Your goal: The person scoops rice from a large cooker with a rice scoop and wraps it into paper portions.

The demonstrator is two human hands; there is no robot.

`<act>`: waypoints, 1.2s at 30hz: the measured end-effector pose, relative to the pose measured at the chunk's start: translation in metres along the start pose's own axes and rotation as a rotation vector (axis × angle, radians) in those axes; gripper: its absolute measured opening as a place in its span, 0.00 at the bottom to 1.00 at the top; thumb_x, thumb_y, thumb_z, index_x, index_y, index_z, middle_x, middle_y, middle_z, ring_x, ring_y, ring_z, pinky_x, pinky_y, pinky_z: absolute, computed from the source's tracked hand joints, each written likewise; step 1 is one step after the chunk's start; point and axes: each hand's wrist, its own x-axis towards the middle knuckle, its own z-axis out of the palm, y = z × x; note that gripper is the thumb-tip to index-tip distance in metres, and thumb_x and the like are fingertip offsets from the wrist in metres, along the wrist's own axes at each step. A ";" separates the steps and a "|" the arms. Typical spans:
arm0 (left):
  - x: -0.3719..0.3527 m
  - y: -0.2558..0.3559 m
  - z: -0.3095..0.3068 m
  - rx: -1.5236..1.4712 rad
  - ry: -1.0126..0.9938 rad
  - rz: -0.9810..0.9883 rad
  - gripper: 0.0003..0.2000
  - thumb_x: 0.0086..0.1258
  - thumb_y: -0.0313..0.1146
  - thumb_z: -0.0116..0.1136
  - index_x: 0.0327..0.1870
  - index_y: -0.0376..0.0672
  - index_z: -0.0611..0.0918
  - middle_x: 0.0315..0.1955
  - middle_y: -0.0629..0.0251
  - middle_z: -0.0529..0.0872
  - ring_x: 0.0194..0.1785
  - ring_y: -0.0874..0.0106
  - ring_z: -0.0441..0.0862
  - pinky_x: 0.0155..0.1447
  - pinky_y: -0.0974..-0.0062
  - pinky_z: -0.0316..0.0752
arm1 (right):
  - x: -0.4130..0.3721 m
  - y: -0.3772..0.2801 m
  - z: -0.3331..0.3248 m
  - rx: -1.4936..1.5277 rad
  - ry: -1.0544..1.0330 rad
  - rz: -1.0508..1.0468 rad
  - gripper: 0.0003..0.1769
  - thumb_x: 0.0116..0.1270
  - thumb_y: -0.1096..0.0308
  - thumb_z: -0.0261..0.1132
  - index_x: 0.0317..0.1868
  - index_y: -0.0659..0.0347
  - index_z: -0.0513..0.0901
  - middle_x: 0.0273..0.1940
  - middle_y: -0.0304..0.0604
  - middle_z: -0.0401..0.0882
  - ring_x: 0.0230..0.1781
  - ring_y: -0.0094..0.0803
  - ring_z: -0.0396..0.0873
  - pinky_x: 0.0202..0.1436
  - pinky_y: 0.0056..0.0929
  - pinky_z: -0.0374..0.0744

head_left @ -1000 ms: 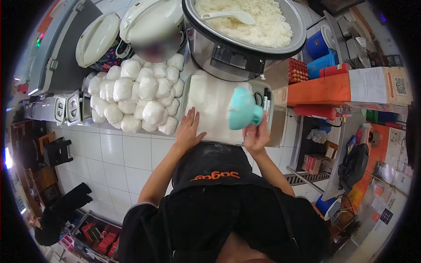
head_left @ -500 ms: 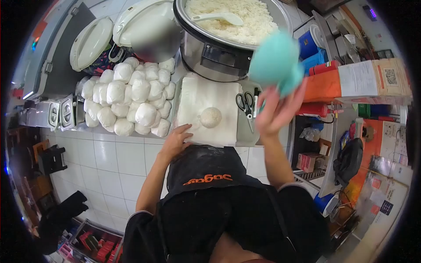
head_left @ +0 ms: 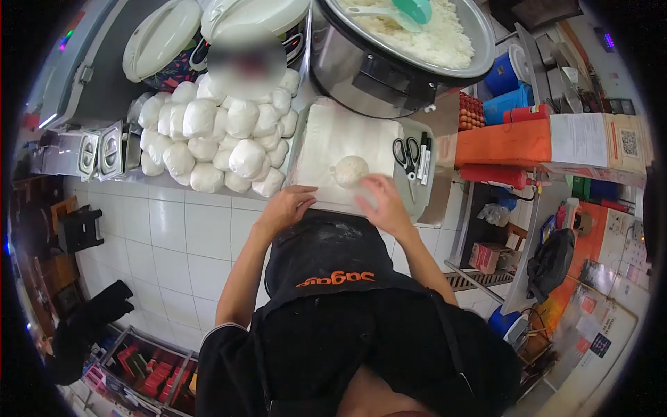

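Note:
A rounded mound of rice (head_left: 351,171) sits on a stack of white wrapping paper (head_left: 358,132). My left hand (head_left: 292,206) is at the paper's near left corner, fingers curled together on its edge. To the right of the mound, my right hand (head_left: 386,208) is open, fingers apart and fingertips close to the rice and the near edge of the paper. A teal scoop (head_left: 414,12) lies on the rice (head_left: 445,38) in the large cooker (head_left: 347,62), beside a white rice paddle (head_left: 368,11).
Many white wrapped bundles (head_left: 200,119) are piled on the left. Black-handled scissors (head_left: 408,156) and markers (head_left: 425,149) lie right of the paper. White-lidded containers (head_left: 161,38) stand behind the pile. An orange panel (head_left: 500,139) projects at the right, near egg trays (head_left: 471,111).
My right hand has let go of the teal scoop, now in the cooker, and come down beside the rice mound. My left hand's fingers have closed at the paper's edge. The view has shifted.

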 end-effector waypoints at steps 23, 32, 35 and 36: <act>0.004 -0.009 0.002 0.088 -0.029 0.220 0.05 0.57 0.25 0.71 0.34 0.39 0.87 0.38 0.63 0.87 0.48 0.63 0.83 0.51 0.66 0.79 | -0.090 0.071 -0.015 -0.087 -0.110 -0.061 0.09 0.57 0.70 0.72 0.40 0.57 0.88 0.43 0.35 0.86 0.50 0.38 0.76 0.57 0.35 0.76; -0.009 -0.014 0.029 -0.299 0.142 -0.005 0.06 0.70 0.26 0.61 0.41 0.36 0.87 0.40 0.61 0.90 0.40 0.72 0.84 0.48 0.73 0.76 | -0.083 0.087 -0.014 0.481 -0.037 0.285 0.07 0.67 0.70 0.67 0.43 0.60 0.88 0.43 0.38 0.87 0.46 0.31 0.78 0.56 0.31 0.75; 0.007 -0.027 0.049 -0.538 0.311 -0.357 0.09 0.74 0.33 0.59 0.37 0.37 0.86 0.31 0.60 0.88 0.31 0.73 0.79 0.39 0.76 0.73 | -0.062 0.100 0.012 0.741 0.113 0.526 0.08 0.72 0.67 0.63 0.41 0.62 0.86 0.40 0.41 0.87 0.41 0.25 0.78 0.49 0.26 0.75; 0.014 -0.029 0.057 -0.495 0.403 -0.353 0.11 0.76 0.34 0.57 0.34 0.37 0.84 0.27 0.58 0.86 0.28 0.72 0.76 0.36 0.75 0.71 | -0.058 0.101 0.019 0.814 0.194 0.627 0.11 0.74 0.65 0.61 0.40 0.63 0.84 0.38 0.41 0.87 0.38 0.22 0.77 0.44 0.24 0.75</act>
